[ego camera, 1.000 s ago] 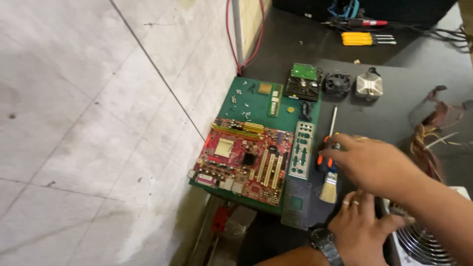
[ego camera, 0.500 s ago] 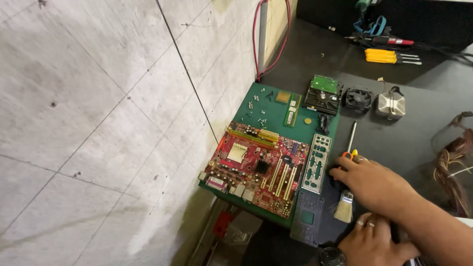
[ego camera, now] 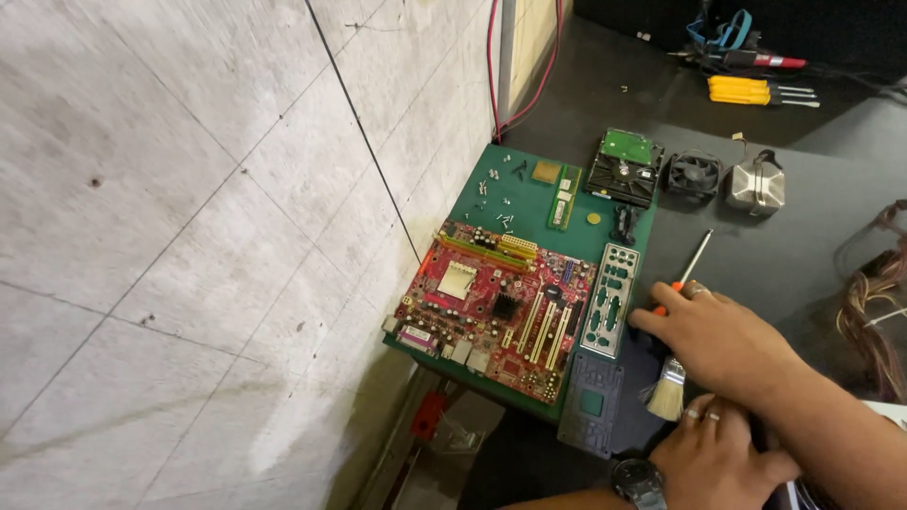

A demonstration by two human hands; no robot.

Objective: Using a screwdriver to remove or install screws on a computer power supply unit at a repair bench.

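Risk 1: red motherboard sat on the green mat with its near-left corner at the counter edge, over the tiled floor. A sideways knock from a forearm could have pushed it off.

Risk 2: loose screws lay scattered on the mat's far-left part, well apart from both hands. A sweep of the brush or a sleeve could have flicked them to the floor.

Silver I/O shield lay just right of the board, touching or nearly touching its edge; dark bracket plate below it.

Right hand lay palm-down on the orange-handled screwdriver, fingers curled over the handle, fingertips just beside the shield; shaft stuck out past the hand. Firm grasp or only resting: couldn't tell. A slipped tip could have scratched the shield or board.

Left hand was pressed flat on the counter near the brush, holding nothing visible.
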